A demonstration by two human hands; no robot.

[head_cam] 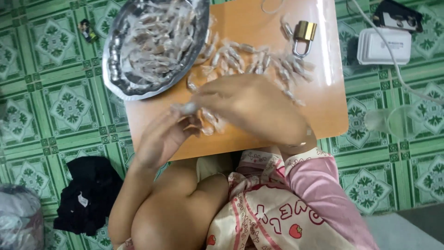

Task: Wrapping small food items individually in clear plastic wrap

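Head view, looking down at one small orange-brown wooden table (pixel 323 69) set on a green patterned tile floor (pixel 55 102).

Left hand (pixel 162 139): raised over the near edge of the table, fingers narrowed to a pinch on one small candy in a clear twisted wrapper (pixel 188 108). The candy is blurred; its contents cannot be resolved.

Right hand (pixel 252 109): palm down over the table's centre, fingertips meeting the same wrapped candy from the other side. How far its fingers are curled cannot be told, since the back of the hand hides them. One pink satin sleeve (pixel 319 185) covers the forearm.

On the table:
- One round shiny metal tray (pixel 115 69), hanging over the far left corner and heaped with wrapped candies; too many and too overlapped to count.
- One loose scatter of clear-wrapped candies (pixel 259 60) lying on the wood beyond the hands; at least a dozen, exact number not countable.
- One brass padlock with a silver shackle (pixel 303 36), lying at the right end of the scatter.

On the floor:
- One white plastic box (pixel 384 46), right of the table.
- One crumpled black cloth (pixel 90 194), near left.
- One clear drinking glass (pixel 393 121), right.
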